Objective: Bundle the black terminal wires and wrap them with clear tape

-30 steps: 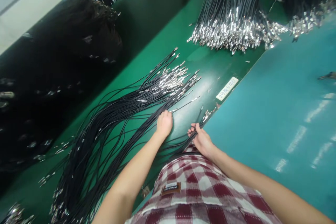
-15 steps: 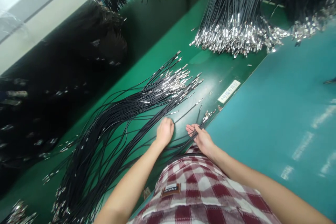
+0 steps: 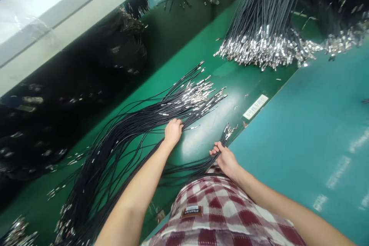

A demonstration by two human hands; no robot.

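Observation:
A long pile of black wires (image 3: 152,113) with silvery metal terminals lies curved across the green table (image 3: 198,148). My left hand (image 3: 173,132) is at the near strands of this pile, below their terminals. Its fingers are curled onto the wires; how many they pinch is hidden. Closer to my body, my right hand (image 3: 226,160) is closed around a thin bundle of black wires (image 3: 224,136). The bundle's terminals stick out beyond the fingers, and its tails trail left across the table in front of my checked apron.
A thick hank of wires (image 3: 265,15) with crowded terminals lies at the upper right. A white label (image 3: 255,107) is stuck near the table's edge. Dark wire heaps (image 3: 95,69) lie under a pale shelf beam (image 3: 75,15) at left. Blue-green floor (image 3: 302,130) spreads at right.
My left hand has moved up and left from a single wire to the pile's near strands. That wire now lies with the bundle in my right hand, whose fingers have curled in.

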